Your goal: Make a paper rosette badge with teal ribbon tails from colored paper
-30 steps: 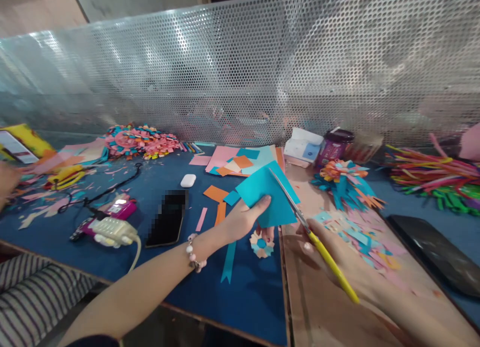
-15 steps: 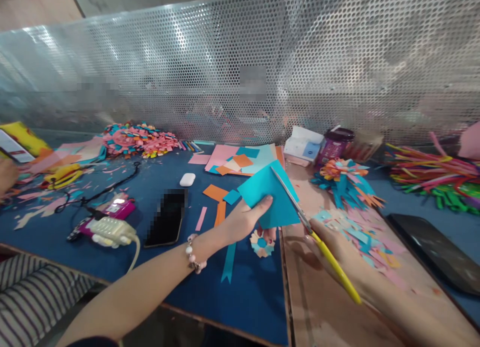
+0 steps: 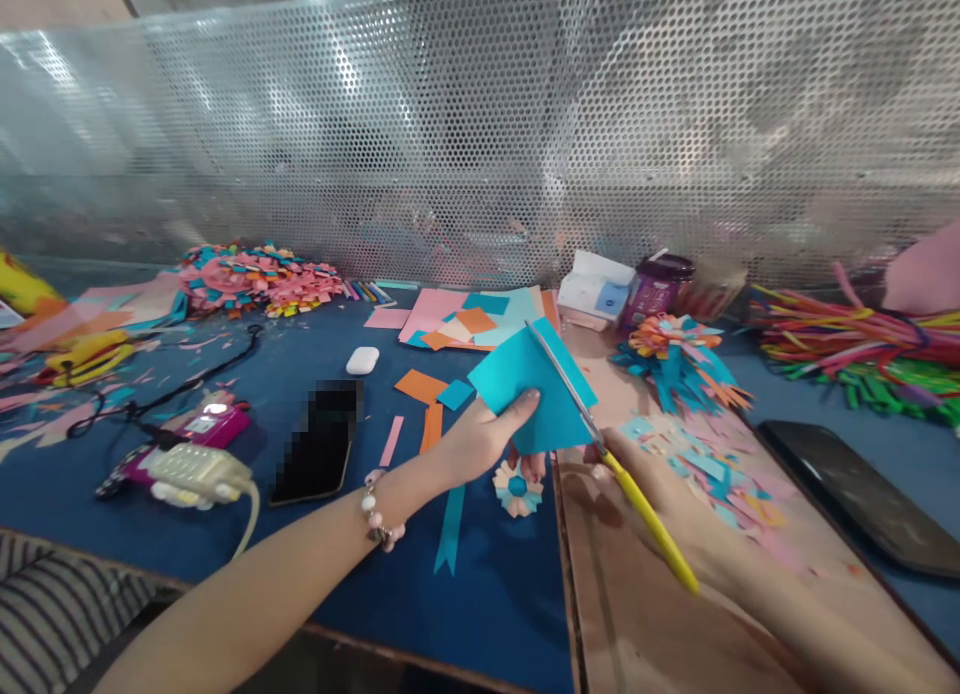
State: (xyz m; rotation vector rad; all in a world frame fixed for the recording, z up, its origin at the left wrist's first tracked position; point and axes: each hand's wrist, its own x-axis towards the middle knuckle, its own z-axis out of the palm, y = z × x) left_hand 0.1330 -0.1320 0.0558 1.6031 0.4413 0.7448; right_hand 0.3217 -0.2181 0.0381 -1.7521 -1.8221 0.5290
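This looks like a craft workroom: heaps of paper flowers (image 3: 262, 279), scattered paper scraps (image 3: 720, 469) and bundled colourful stems (image 3: 862, 329) crowd blue tables (image 3: 495, 614) along a bare perforated metal screen (image 3: 480, 124).

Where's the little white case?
In the head view, the white case lies left of centre on the blue table, just beyond the black phone.
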